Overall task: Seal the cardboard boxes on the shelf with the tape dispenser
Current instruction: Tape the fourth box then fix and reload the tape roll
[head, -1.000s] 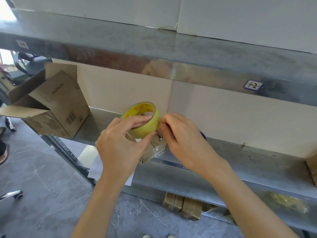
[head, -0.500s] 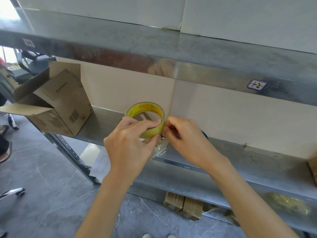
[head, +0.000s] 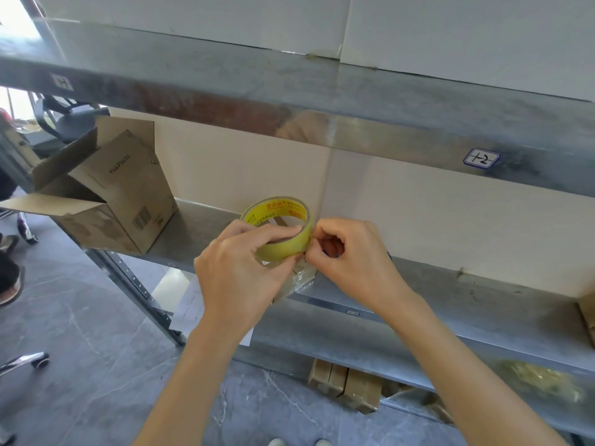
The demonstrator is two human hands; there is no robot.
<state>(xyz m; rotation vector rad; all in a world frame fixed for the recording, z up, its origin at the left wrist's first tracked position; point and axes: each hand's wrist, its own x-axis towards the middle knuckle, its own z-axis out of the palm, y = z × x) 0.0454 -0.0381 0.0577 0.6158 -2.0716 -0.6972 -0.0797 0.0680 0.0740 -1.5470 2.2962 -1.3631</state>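
A yellow roll of clear tape (head: pixel 283 249) is held over the front of the metal shelf (head: pixel 450 294). My left hand (head: pixel 238 272) grips the roll, fingers across its top and thumb below. My right hand (head: pixel 351 252) pinches at the roll's right edge with its fingertips. Under both hands lies a small cardboard box (head: pixel 299 281) covered in shiny tape, mostly hidden. An open cardboard box (head: pixel 128 201) lies tipped on its side at the shelf's left end, flaps spread.
An upper shelf beam (head: pixel 322 117) with a label (head: pixel 481 158) runs overhead. Small taped boxes (head: pixel 347 387) sit on the floor under the lower shelf. A box corner (head: pixel 587 317) shows at the right edge. An office chair (head: pixel 64 120) stands behind the shelf's left end.
Both hands and the tape roll have shifted slightly right and lower in view. The grips look unchanged, with the right fingertips still working at the roll's edge.
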